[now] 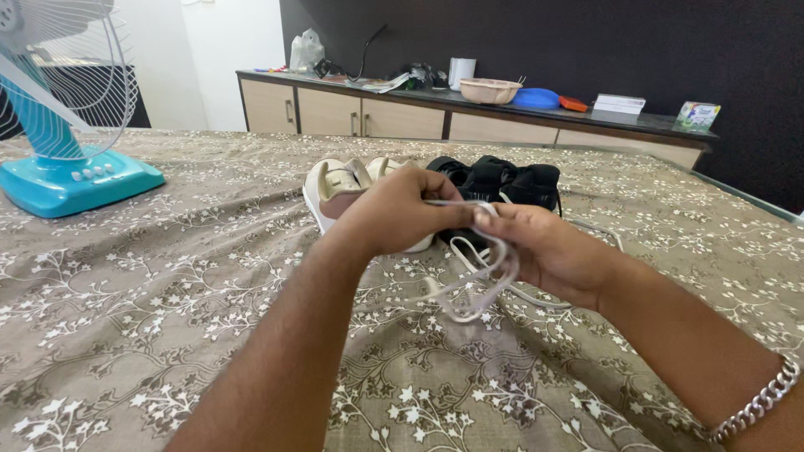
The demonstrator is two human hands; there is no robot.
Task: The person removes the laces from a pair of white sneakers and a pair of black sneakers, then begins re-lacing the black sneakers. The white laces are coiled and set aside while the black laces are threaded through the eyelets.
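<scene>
While I sit at the bed (167,318) with its brown flowered cover, the stock before me reads as follows.

Item: white shoelace (481,280), held between both my hands. My left hand (394,213) has its fingers pressed together on one end of it; my right hand (544,251) pinches it at thumb and forefinger, the rest hanging below in loose loops down to the cover at 6 o'clock. The taut stretch runs 9 to 3 o'clock between the hands; both are equally near.

Item: white shoe (339,188), at 12 o'clock just beyond my left hand, toe pointing away from me.

Item: black shoes (502,180), at 1 o'clock, just beside the white one.

Item: blue fan (63,159), at 10 o'clock, well apart.

Item: desk (469,113) along the far wall, carrying a basket (490,89) and a blue lid (536,98).

Item: silver bracelet (762,402) on my right wrist.
</scene>
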